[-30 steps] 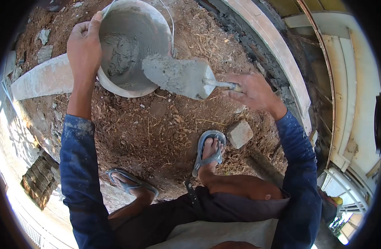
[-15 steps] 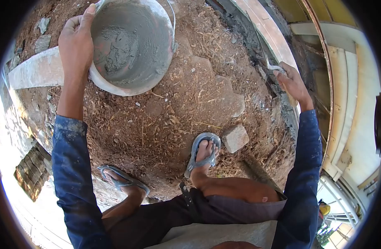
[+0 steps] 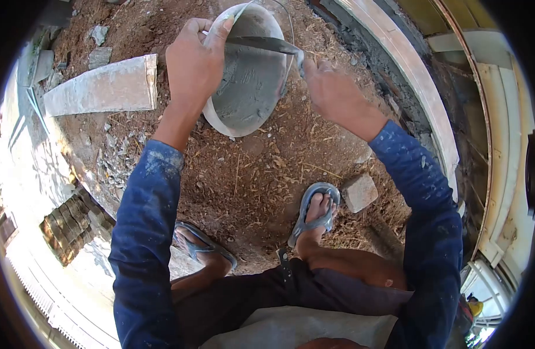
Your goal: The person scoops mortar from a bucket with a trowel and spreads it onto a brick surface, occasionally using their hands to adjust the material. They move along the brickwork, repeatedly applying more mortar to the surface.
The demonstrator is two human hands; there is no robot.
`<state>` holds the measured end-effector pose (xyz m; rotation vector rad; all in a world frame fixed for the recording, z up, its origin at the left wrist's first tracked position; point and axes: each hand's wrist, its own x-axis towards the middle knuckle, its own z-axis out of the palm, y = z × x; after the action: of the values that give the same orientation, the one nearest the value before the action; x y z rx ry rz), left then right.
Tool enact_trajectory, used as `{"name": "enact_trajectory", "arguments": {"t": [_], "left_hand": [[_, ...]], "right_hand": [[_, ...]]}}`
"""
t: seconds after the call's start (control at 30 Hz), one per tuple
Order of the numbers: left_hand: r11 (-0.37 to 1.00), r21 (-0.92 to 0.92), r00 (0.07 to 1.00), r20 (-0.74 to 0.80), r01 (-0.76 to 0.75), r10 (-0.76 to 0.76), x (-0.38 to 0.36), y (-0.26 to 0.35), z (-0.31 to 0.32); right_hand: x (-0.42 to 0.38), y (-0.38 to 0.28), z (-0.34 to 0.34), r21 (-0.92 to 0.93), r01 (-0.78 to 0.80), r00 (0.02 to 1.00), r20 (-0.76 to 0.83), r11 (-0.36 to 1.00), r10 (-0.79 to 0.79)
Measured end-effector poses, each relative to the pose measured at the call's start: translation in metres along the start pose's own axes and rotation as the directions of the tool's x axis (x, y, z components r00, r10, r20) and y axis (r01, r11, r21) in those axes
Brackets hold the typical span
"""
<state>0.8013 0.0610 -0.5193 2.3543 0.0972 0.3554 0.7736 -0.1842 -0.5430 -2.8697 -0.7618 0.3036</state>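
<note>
My left hand (image 3: 196,64) grips the rim of a bucket (image 3: 225,124), thumb over the edge, and the bucket leans to one side. Grey wet mortar (image 3: 248,87) coats its bottom and inner wall. A trowel (image 3: 261,44) is in my right hand (image 3: 337,87), fingers wrapped round its handle. Its dark blade lies across the bucket's mouth, with the tip close to my left hand. The bucket's thin wire handle (image 3: 292,16) arcs out near the trowel.
A pale slab (image 3: 98,88) lies on the soil to the left. A curved course edged with mortar (image 3: 390,75) runs along the right. A stone block (image 3: 359,192) sits beside my right sandal (image 3: 314,212). Rubble pieces (image 3: 100,56) lie at upper left.
My right hand has brought the trowel from the mortared edge on the right over to the bucket. The bucket, still gripped by my left hand, has been tipped and sits further right in view.
</note>
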Motion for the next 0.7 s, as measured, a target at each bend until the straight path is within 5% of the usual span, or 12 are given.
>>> {"name": "enact_trajectory", "arguments": {"t": [0.1,0.2,0.33,0.4,0.53,0.6,0.7], "left_hand": [[0.998,-0.014,0.995,0.067,-0.069,0.069,-0.006,0.004,-0.005],[0.99,-0.025,0.985,0.103,-0.138,0.139,-0.01,0.003,-0.011],[0.997,-0.034,0.991,0.116,-0.066,0.07,-0.017,0.001,-0.015],[0.996,-0.045,0.992,0.095,-0.083,0.087,-0.019,-0.002,-0.01],[0.996,-0.057,0.997,0.041,-0.063,0.066,-0.014,-0.008,-0.009],[0.998,-0.065,1.0,0.023,-0.018,0.02,-0.011,-0.01,-0.015],[0.998,-0.061,0.999,0.045,-0.01,0.013,-0.016,-0.007,-0.015]], "right_hand": [[0.006,-0.031,0.033,0.034,0.203,0.971,0.119,0.979,-0.206],[-0.004,-0.052,-0.009,0.057,0.305,0.916,0.257,0.95,-0.31],[0.011,-0.049,-0.03,0.047,0.198,0.96,0.195,0.979,-0.203],[0.014,-0.069,-0.017,0.035,-0.049,0.999,0.015,0.998,0.049],[-0.02,-0.106,-0.001,-0.027,0.079,0.989,0.125,0.997,-0.075],[-0.009,-0.083,-0.033,0.085,0.156,0.952,0.252,0.984,-0.173],[0.018,-0.072,-0.019,-0.008,0.005,0.996,0.092,1.0,-0.004]]}}
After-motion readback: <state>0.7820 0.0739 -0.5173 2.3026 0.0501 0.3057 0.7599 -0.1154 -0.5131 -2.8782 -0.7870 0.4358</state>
